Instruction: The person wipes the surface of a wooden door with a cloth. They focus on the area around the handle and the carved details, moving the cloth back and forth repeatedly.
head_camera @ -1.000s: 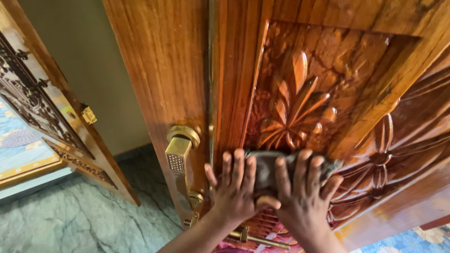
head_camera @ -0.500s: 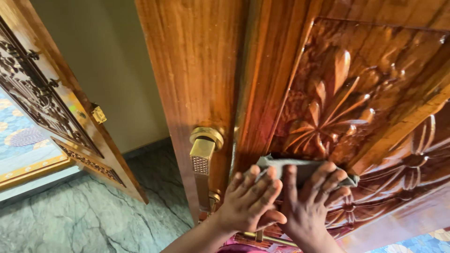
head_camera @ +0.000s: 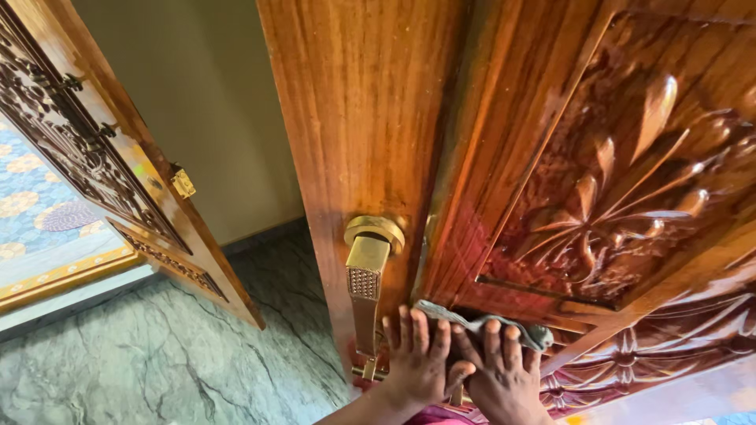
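Both the left hand (head_camera: 417, 366) and right hand (head_camera: 504, 376) lie flat with fingers spread on a grey cloth (head_camera: 480, 321), pinned lengthwise against the carved door (head_camera: 614, 181), just right of the brass handle (head_camera: 366, 275)

The place was a home, at its entrance doorway. A heavy polished wooden door (head_camera: 504, 157) carried carved flower panels (head_camera: 622, 205) and a brass handle (head_camera: 366, 275), as a house front door often has. Beside it stood a second door leaf (head_camera: 102, 157) with dark ornamental grille work and a brass hinge (head_camera: 183, 183). The floor (head_camera: 157, 354) was green marble, and the wall (head_camera: 213, 118) was plain beige.
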